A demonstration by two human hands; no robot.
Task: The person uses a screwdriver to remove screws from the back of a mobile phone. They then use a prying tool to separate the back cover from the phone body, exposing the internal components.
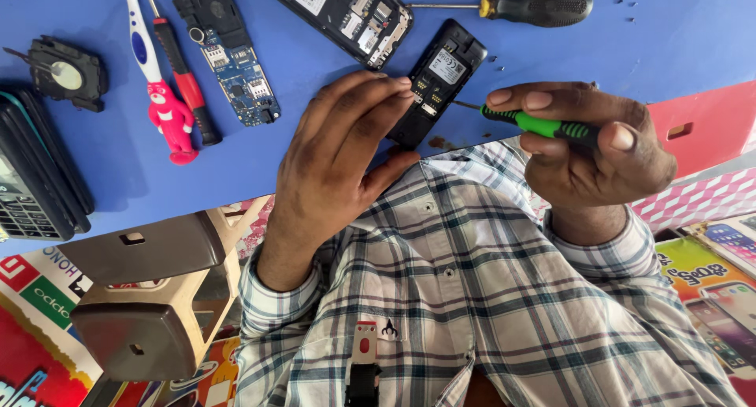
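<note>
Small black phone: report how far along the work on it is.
Done: the small black phone has its back off; a bare circuit board lies on the blue table. In hand: the left hand pinches it, the right hand sets the green screwdriver at its edge. Left: its inner frame is not yet out.

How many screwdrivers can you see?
3: a black-and-yellow screwdriver at the top of the blue table, a red screwdriver beside the toothbrush, and a green screwdriver in the right hand.
</note>
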